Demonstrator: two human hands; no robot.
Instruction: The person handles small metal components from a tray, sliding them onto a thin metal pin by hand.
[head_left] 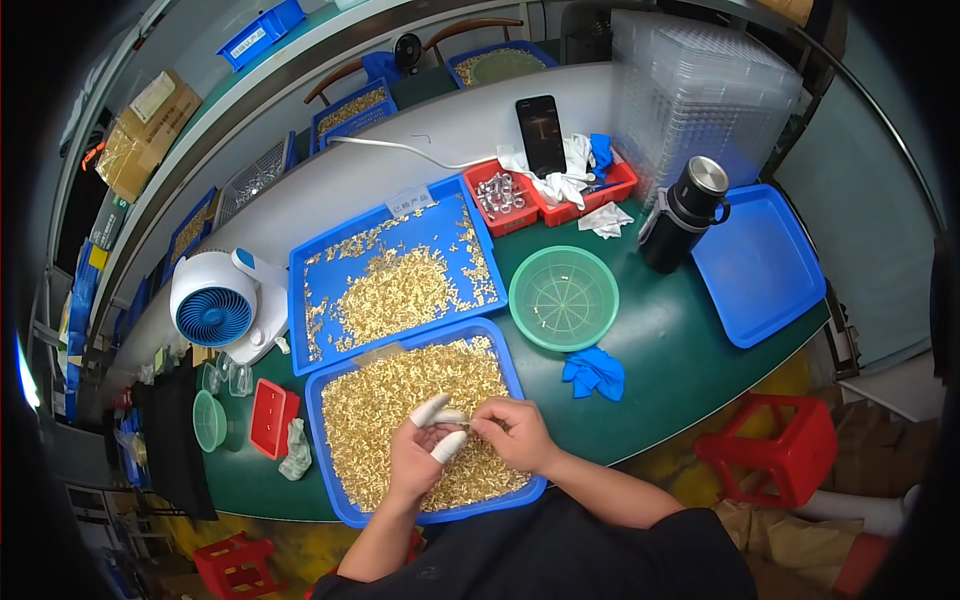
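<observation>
Gold-coloured small parts [375,440] fill a blue tray [317,430]; above, the right hand [517,436] pinches closed beside the half-curled left hand [413,458], contents indiscernible.

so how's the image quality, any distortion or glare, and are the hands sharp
Head view: strong fisheye bending, with the green table showing a curved edge and the picture corners black; head view: a glaring white streak at the far left; head view: left hand and right hand look fairly sharp, but anything at their fingertips is too small to identify.
</observation>
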